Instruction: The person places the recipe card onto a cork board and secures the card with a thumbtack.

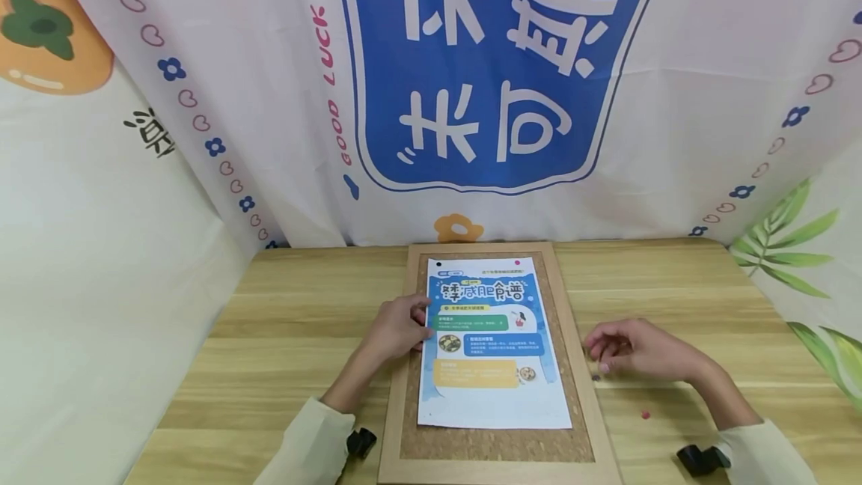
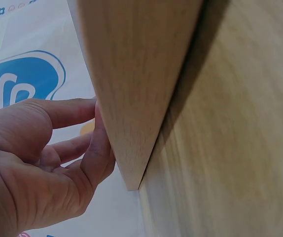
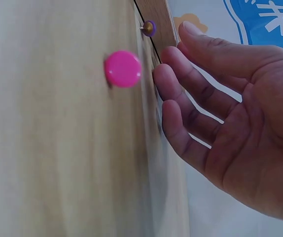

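A printed sheet (image 1: 491,410) lies on a cork board (image 1: 498,446) with a light wooden frame (image 1: 586,395). At the sheet's top corners are a black pushpin (image 1: 439,264) and a pink pushpin (image 1: 517,263). My left hand (image 1: 400,328) rests at the sheet's left edge, its bent fingertips over the frame's left side (image 2: 131,74). My right hand (image 1: 636,350) hovers beside the right side of the frame, fingers loosely bent with nothing between them. Below it on the table are a dark purple-rimmed pushpin (image 3: 149,28) and a loose pink pushpin (image 3: 123,69).
The board lies flat on a wood-grain table (image 1: 296,320). Behind the table hangs a white cloth (image 1: 640,171) with a blue printed sign, and more printed cloth closes both sides. A black wrist camera (image 1: 361,441) is on the left cuff, another black camera (image 1: 703,460) on the right.
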Motion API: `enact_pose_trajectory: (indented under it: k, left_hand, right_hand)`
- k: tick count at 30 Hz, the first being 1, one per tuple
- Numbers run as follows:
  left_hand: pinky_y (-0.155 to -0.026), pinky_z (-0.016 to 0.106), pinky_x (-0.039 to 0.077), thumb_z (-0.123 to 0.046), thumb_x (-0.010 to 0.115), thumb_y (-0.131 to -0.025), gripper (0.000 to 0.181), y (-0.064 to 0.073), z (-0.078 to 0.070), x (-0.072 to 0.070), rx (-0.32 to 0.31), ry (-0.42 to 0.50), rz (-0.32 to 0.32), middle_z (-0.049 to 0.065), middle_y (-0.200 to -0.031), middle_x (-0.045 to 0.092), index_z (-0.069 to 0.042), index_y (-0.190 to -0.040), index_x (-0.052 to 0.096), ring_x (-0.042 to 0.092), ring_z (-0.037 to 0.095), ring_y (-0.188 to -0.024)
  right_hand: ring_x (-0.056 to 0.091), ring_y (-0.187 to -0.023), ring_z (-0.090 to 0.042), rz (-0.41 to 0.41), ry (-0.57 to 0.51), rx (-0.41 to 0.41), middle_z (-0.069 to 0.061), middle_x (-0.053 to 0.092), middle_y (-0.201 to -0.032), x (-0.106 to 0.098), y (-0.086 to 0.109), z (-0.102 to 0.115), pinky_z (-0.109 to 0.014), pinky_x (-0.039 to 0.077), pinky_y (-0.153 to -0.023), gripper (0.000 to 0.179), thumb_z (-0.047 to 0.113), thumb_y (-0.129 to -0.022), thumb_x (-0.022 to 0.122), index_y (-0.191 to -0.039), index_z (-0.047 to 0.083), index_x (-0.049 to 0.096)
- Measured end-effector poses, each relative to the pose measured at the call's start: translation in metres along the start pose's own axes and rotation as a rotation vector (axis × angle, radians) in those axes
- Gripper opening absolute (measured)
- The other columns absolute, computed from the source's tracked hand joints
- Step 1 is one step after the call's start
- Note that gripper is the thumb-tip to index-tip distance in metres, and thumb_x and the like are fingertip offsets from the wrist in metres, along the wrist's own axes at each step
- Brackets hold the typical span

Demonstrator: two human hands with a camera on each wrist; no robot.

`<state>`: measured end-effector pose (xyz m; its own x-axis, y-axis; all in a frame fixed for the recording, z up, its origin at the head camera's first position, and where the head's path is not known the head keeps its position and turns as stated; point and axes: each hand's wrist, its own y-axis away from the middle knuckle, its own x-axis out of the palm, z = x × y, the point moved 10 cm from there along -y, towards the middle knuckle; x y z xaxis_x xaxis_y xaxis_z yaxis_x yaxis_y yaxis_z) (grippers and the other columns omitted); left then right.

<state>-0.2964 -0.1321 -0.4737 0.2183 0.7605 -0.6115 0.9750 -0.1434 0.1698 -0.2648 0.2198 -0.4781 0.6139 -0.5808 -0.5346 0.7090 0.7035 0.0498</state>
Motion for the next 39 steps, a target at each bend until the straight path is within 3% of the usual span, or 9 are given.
enact_pose_trajectory:
  k: [13, 32, 39]
  left_hand:
    - [-0.058, 0.027, 0.059, 0.003, 0.079, -0.091, 0.054, -0.001, 0.001, -0.003, 0.013, -0.018, -0.017, 0.013, -0.100, 0.065, 0.000, -0.143, 0.065, 0.066, 0.018, -0.074]
    - [-0.061, 0.027, 0.056, 0.002, 0.079, -0.091, 0.054, -0.002, -0.006, 0.004, 0.033, -0.049, -0.016, 0.011, -0.098, 0.065, 0.001, -0.143, 0.065, 0.064, 0.019, -0.078]
    - [-0.061, 0.028, 0.056, 0.003, 0.078, -0.092, 0.055, -0.001, -0.003, 0.002, 0.025, -0.049, -0.022, 0.011, -0.098, 0.065, 0.001, -0.145, 0.064, 0.064, 0.020, -0.079]
  right_hand:
    - [0.071, -0.093, -0.009, 0.007, -0.036, -0.030, -0.010, 0.074, -0.107, 0.005, 0.015, 0.000, -0.025, 0.061, -0.082, 0.024, 0.010, -0.098, 0.076, -0.119, 0.000, 0.071]
    - [0.073, -0.094, -0.009, -0.051, -0.077, -0.023, -0.010, 0.075, -0.109, 0.005, 0.077, -0.014, -0.026, 0.062, -0.077, 0.026, -0.001, -0.101, 0.068, -0.126, -0.006, 0.068]
    - [0.072, -0.093, -0.009, -0.078, -0.086, -0.014, -0.006, 0.077, -0.108, 0.009, 0.090, -0.015, -0.026, 0.061, -0.075, 0.024, -0.001, -0.100, 0.070, -0.124, -0.002, 0.071]
